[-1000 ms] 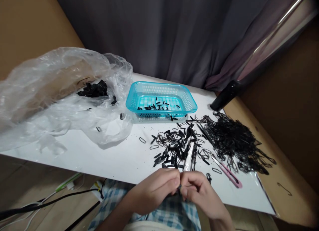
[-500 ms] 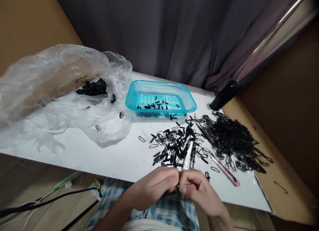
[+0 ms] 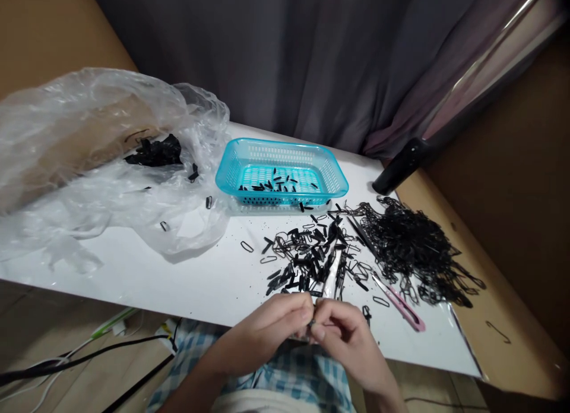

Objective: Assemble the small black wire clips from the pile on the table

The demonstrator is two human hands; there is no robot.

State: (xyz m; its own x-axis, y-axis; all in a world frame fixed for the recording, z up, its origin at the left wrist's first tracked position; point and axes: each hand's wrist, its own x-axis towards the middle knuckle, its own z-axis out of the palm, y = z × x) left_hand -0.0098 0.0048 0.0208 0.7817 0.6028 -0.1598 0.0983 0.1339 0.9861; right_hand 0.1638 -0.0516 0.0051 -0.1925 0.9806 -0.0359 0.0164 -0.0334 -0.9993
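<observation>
Fingertips of the left hand (image 3: 271,328) and right hand (image 3: 347,336) are pinched together on a small black piece (image 3: 312,324), held just off the near edge of the white table (image 3: 187,270). Short black pieces are scattered on the floor of a turquoise basket (image 3: 281,174) at the far side. A dark clump is seen inside a clear plastic bag (image 3: 89,157) to the left. Between basket and hands, loose black clips (image 3: 307,258) are spread; a tangled heap of black wire loops (image 3: 409,246) and a pink cutter (image 3: 401,301) are seen to the right.
</observation>
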